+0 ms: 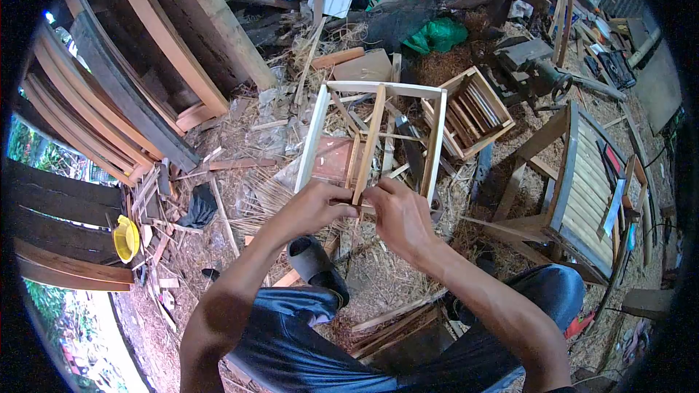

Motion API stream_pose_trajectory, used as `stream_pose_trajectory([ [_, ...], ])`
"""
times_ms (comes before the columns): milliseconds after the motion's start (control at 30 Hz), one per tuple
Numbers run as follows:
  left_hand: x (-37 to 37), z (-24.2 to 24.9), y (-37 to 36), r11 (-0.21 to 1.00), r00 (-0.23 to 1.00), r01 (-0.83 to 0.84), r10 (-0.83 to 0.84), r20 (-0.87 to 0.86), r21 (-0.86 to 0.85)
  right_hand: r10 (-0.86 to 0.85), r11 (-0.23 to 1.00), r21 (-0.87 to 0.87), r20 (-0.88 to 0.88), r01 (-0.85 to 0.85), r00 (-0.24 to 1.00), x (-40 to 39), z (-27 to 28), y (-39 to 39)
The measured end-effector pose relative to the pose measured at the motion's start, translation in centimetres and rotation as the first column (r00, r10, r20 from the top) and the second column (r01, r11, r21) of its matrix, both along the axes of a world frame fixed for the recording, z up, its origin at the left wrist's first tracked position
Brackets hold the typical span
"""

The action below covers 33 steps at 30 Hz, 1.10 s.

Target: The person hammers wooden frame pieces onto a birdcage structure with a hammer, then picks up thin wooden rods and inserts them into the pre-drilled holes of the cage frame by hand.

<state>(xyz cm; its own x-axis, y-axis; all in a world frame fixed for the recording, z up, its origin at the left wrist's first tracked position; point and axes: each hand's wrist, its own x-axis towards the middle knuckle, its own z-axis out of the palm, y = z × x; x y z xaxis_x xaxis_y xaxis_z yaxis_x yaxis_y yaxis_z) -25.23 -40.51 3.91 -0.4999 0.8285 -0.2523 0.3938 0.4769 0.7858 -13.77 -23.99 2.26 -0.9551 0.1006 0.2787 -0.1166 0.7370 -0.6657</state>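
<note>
With the left hand point(320, 204) and right hand point(402, 215) pinching the wooden frame point(312, 135) beside its slat point(370, 142), even pressure should keep everything square.

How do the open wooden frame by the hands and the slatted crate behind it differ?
The open frame shows the ground through wide gaps; the slatted crate has narrow slats set close together.
The left hand and right hand are at the open frame's near end; neither touches the slatted crate.
The open frame looks larger in the picture than the slatted crate.
Both are four-sided.
</note>
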Motion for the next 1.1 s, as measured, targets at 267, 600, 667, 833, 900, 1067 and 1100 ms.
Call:
stream_pose_trajectory([
  [267,1.0,-1.1,0.3,0.954,0.961,-0.272,0.277,-0.022,0.123,-0.106,0.991,-0.085,-0.003,0.105,0.994,-1.1,-0.8,-0.5],
  [600,0.6,-0.4,-0.1,0.955,0.964,-0.227,0.248,-0.092,0.193,-0.03,0.994,-0.1,0.062,0.036,0.998,-1.4,0.8,0.6],
  [667,0.4,-1.4,-0.2,0.951,0.963,-0.217,0.246,-0.11,0.222,-0.035,0.999,-0.029,0.074,0.037,0.997,-1.0,0.7,1.1],
  [833,1.2,-0.7,0.5,0.957,0.974,-0.218,0.226,-0.023,0.191,-0.155,0.987,-0.008,0.216,0.16,0.964,-0.4,0.8,0.7],
  [900,1.1,-1.4,0.6,0.955,0.973,-0.196,0.218,-0.079,0.222,-0.12,0.989,-0.056,0.203,0.134,0.972,-0.5,1.2,0.3],
  [1067,-0.7,0.3,-0.3,0.987,0.982,-0.042,0.071,-0.178,0.158,-0.094,0.991,0.114,0.292,0.063,0.952,-0.9,1.7,0.8],
  [1100,-1.1,0.7,-0.9,0.987,0.975,0.009,0.028,-0.222,0.163,-0.053,0.995,0.096,0.315,0.023,0.947,-0.9,2.2,1.2],
])
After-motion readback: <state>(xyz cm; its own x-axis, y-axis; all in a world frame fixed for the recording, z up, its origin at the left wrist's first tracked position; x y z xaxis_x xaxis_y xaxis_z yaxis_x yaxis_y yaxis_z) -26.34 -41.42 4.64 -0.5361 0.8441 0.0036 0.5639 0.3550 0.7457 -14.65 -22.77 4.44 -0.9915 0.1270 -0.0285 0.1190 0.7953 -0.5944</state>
